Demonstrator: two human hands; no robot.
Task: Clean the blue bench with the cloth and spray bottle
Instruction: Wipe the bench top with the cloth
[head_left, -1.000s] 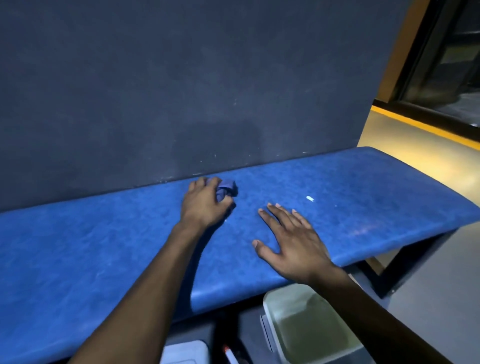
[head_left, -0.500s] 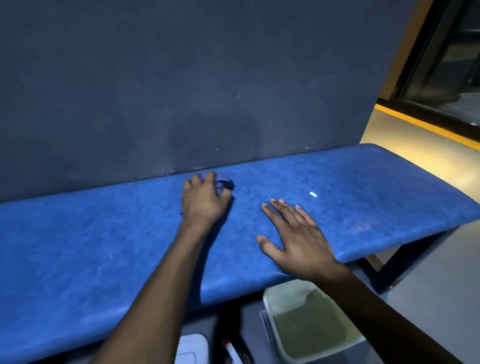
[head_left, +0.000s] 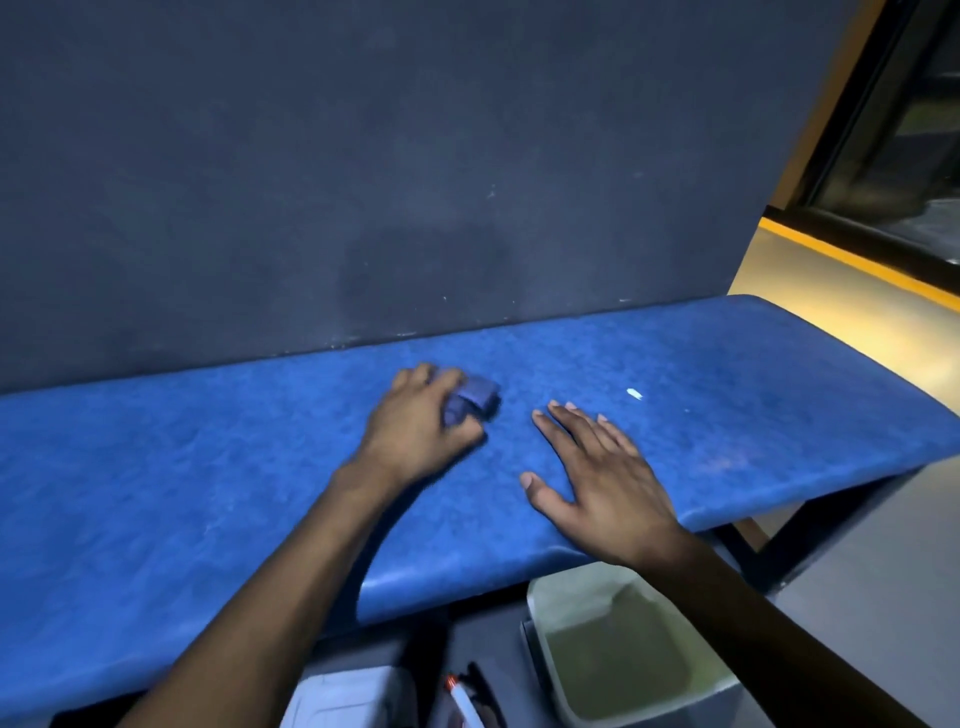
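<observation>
- Rightward went the bunched blue cloth (head_left: 470, 399) since half a second earlier, sliding a touch toward the right along the seat and showing more of itself beyond the fingertips.
- Fingers of the left hand (head_left: 423, 428) were curled over the cloth, gripping it and pressing it to the padded blue vinyl bench (head_left: 156, 493); the thumb sat tucked beside it.
- Fingers of the right hand (head_left: 597, 467) lay straight and spread, palm flat on the seat near the front edge, holding nothing, just bracing.
- Between the two hands a strip of bare seat showed; they were near each other but not touching.
- Farther right a small white fleck (head_left: 634, 394) lay on the seat, apart from both hands and not yet wiped.
- Behind the bench stood a dark grey wall panel (head_left: 363, 182); below the front edge sat a pale open plastic bin (head_left: 540, 597).
- Something with a red-and-white tip (head_left: 460, 693) showed on the floor; whether it was the spray bottle, I could not tell.
- Risk, as I judged it: the wad was small, so a fast stroke could leave streaks, or flick that fleck off the end rather than lift it.
- Another: the braced right hand covered seat that would be missed unless it moved.
</observation>
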